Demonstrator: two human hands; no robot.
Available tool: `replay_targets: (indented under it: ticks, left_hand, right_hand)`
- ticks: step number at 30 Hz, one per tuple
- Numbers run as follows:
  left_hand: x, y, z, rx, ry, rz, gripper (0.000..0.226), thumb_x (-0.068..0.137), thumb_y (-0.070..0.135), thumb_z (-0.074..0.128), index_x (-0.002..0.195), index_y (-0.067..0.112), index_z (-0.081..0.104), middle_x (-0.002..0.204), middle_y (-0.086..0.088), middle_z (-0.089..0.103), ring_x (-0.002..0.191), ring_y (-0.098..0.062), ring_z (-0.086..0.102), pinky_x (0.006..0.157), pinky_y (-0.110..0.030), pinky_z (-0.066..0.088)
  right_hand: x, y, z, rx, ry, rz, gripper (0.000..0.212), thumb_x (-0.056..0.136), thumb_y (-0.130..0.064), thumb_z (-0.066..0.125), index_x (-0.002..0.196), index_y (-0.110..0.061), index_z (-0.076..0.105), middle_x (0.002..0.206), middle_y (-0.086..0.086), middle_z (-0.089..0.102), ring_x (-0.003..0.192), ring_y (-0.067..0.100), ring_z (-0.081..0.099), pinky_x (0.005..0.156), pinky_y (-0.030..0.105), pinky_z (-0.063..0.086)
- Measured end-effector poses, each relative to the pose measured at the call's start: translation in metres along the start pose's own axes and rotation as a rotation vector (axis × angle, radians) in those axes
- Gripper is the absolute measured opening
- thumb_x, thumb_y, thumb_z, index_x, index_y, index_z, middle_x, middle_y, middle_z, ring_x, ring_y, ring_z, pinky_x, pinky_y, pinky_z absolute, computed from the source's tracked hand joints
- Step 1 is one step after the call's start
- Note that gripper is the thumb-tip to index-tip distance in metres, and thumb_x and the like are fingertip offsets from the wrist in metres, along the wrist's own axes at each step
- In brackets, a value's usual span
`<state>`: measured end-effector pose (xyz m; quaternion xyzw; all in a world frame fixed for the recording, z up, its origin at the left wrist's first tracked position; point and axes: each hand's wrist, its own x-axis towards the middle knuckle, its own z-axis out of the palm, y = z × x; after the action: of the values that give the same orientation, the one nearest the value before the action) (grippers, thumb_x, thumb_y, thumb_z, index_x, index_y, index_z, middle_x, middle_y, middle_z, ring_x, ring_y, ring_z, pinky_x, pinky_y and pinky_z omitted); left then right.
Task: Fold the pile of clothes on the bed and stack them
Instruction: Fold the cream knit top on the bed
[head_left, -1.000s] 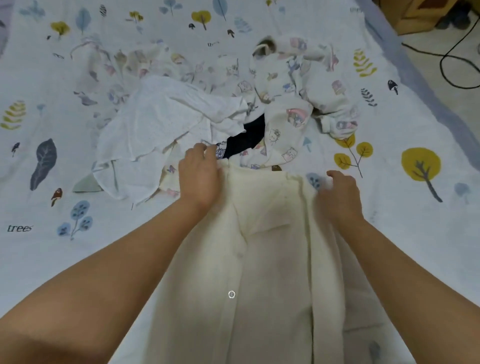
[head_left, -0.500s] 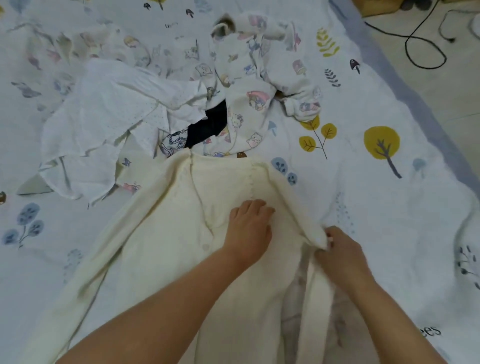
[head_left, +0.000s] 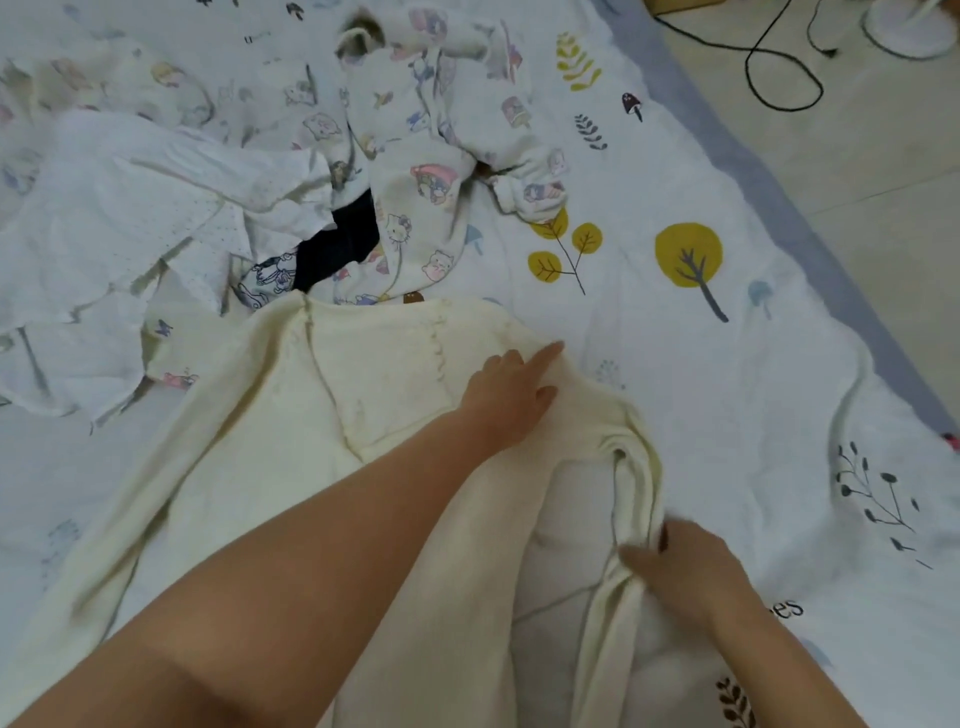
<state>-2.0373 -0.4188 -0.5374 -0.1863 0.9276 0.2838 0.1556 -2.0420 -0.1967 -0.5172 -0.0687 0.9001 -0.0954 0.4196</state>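
Note:
A cream cardigan (head_left: 374, 379) lies spread front-up on the bed, collar away from me. My left hand (head_left: 506, 397) presses flat on its right shoulder, fingers straight. My right hand (head_left: 680, 564) pinches the cardigan's right sleeve, which is bunched along the garment's right side. Beyond the collar lies the unfolded pile: a white dotted garment (head_left: 130, 208), a cartoon-print fleece garment (head_left: 436, 156) and a dark navy piece (head_left: 337, 244) between them.
The bed sheet (head_left: 727, 374) is white with tree and leaf prints and a grey-blue border at the right edge. Past that edge is the floor with a black cable (head_left: 779, 78) and a white fan base (head_left: 904, 31).
My left hand moved from the collar across the chest to the right shoulder. My right hand slid down from the shoulder to the sleeve, which it now pinches nearer to me.

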Motion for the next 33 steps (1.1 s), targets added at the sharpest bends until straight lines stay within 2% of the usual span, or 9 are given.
replay_targets:
  ticks: [5,9,12,14,16,19,21,26,33]
  left_hand:
    - [0.007,0.012,-0.005,-0.048,-0.119,0.037,0.034,0.098,0.028,0.038,0.126,0.016,0.051,0.123,-0.010,0.049,0.114,-0.028,0.047,0.093,-0.036,0.037]
    - [-0.006,0.007,-0.026,-0.634,-0.140,-0.134,0.031,0.098,0.025,0.042,0.119,0.008,0.057,0.115,-0.006,0.057,0.106,-0.020,0.053,0.085,-0.029,0.039]
    - [-0.018,-0.005,-0.049,-1.154,-0.160,-0.322,0.027,0.095,0.036,0.049,0.110,0.016,0.060,0.098,0.000,0.063,0.086,-0.018,0.063,0.070,-0.028,0.051]
    - [-0.025,-0.016,-0.063,-1.315,-0.175,-0.322,0.020,0.093,0.036,0.053,0.101,0.018,0.060,0.082,0.004,0.066,0.074,-0.014,0.065,0.063,-0.026,0.054]
    - [-0.031,-0.031,-0.073,-1.355,-0.174,-0.281,0.029,0.090,0.027,0.059,0.117,0.019,0.054,0.097,0.002,0.064,0.083,-0.014,0.062,0.073,-0.025,0.054]
    - [-0.042,-0.054,-0.077,-1.288,-0.142,-0.276,0.070,0.089,0.004,0.056,0.147,0.023,0.021,0.139,0.004,0.042,0.105,-0.011,0.053,0.080,-0.020,0.049]
    - [-0.053,-0.069,-0.073,-1.085,-0.121,-0.322,0.080,0.086,0.003,0.061,0.149,0.023,0.014,0.141,0.004,0.040,0.095,-0.011,0.054,0.073,-0.022,0.048]
    - [-0.086,-0.105,-0.053,-0.787,-0.080,-0.448,0.048,0.081,0.013,0.071,0.122,0.002,0.046,0.078,-0.009,0.058,0.063,-0.019,0.053,0.069,-0.035,0.049]
    - [-0.107,-0.104,-0.034,-0.374,-0.153,-0.346,0.027,0.088,0.021,0.059,0.066,0.012,0.046,0.065,-0.003,0.044,0.055,-0.012,0.039,0.052,-0.021,0.031]
  right_hand:
    - [-0.015,0.000,-0.002,0.266,0.110,-0.049,0.009,0.084,-0.023,0.061,0.084,-0.015,0.057,0.080,0.005,0.064,0.078,0.024,0.062,0.073,0.039,0.052]
    - [-0.060,-0.035,-0.028,0.338,0.229,-0.173,0.023,0.079,-0.031,0.069,0.078,-0.014,0.053,0.070,0.005,0.060,0.063,0.018,0.055,0.055,0.031,0.040]
    - [-0.101,-0.073,-0.030,0.351,0.203,-0.334,0.019,0.075,-0.031,0.067,0.088,-0.026,0.054,0.075,-0.006,0.063,0.070,0.015,0.060,0.064,0.033,0.047]
    - [-0.119,-0.095,-0.013,0.293,0.133,-0.473,0.031,0.072,-0.031,0.061,0.101,-0.032,0.048,0.081,-0.010,0.062,0.074,0.012,0.059,0.064,0.025,0.046]
    - [-0.127,-0.118,0.017,0.257,0.056,-0.576,0.039,0.076,-0.027,0.059,0.109,-0.036,0.041,0.084,-0.014,0.055,0.075,0.007,0.052,0.061,0.014,0.037]
    - [-0.116,-0.144,0.071,0.302,-0.072,-0.586,0.039,0.079,-0.026,0.059,0.114,-0.027,0.040,0.090,-0.010,0.052,0.082,0.012,0.051,0.069,0.017,0.036]
    - [-0.101,-0.153,0.103,0.274,-0.177,-0.579,0.034,0.080,-0.026,0.058,0.109,-0.019,0.041,0.093,-0.003,0.047,0.081,0.016,0.045,0.069,0.021,0.034]
    - [-0.074,-0.150,0.125,0.128,-0.228,-0.568,0.038,0.088,-0.026,0.053,0.124,-0.019,0.048,0.117,0.001,0.054,0.104,0.017,0.054,0.094,0.028,0.042]
    - [-0.071,-0.115,0.100,-0.352,-0.260,-0.425,0.038,0.090,-0.039,0.051,0.120,-0.015,0.049,0.122,0.004,0.054,0.110,0.020,0.053,0.084,0.026,0.039]
